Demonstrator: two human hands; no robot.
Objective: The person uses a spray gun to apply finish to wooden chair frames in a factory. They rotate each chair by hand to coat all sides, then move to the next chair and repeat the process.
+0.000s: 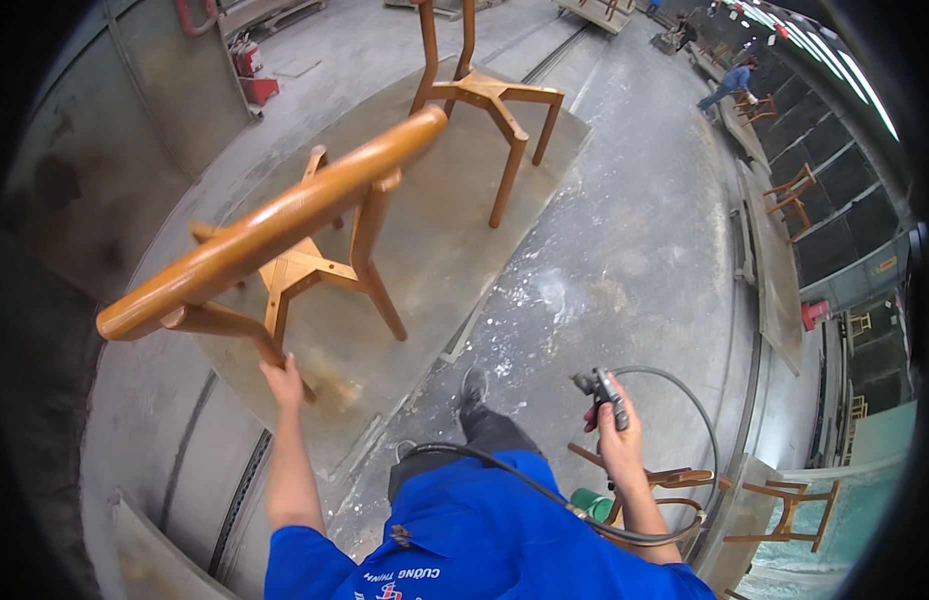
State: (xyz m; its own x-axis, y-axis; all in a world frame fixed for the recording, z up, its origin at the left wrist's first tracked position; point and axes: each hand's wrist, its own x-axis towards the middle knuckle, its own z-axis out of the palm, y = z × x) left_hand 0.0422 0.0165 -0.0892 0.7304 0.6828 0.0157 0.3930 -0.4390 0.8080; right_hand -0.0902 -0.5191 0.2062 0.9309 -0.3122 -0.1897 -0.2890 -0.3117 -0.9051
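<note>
My left hand [283, 382] is closed around a leg of a glossy orange-brown wooden chair frame [275, 230]. Its thick curved backrest slants toward me, and a pale seat support with crossing braces shows beneath. The frame has no seat panel. In my right hand [622, 440] is a spray gun [609, 398], held off to the right, away from the chair, its nozzle end facing left. A black hose [700, 400] loops from the gun around my right forearm and across my waist. My fingers partly hide the gun's grip.
Another wooden chair frame [490, 90] stands farther along the same stained flat platform [425, 260]. Behind my right arm are a green bucket [590, 503] and more chair frames [790, 510]. A red fire extinguisher [249, 60] stands far left. A person in blue [730, 82] works far right.
</note>
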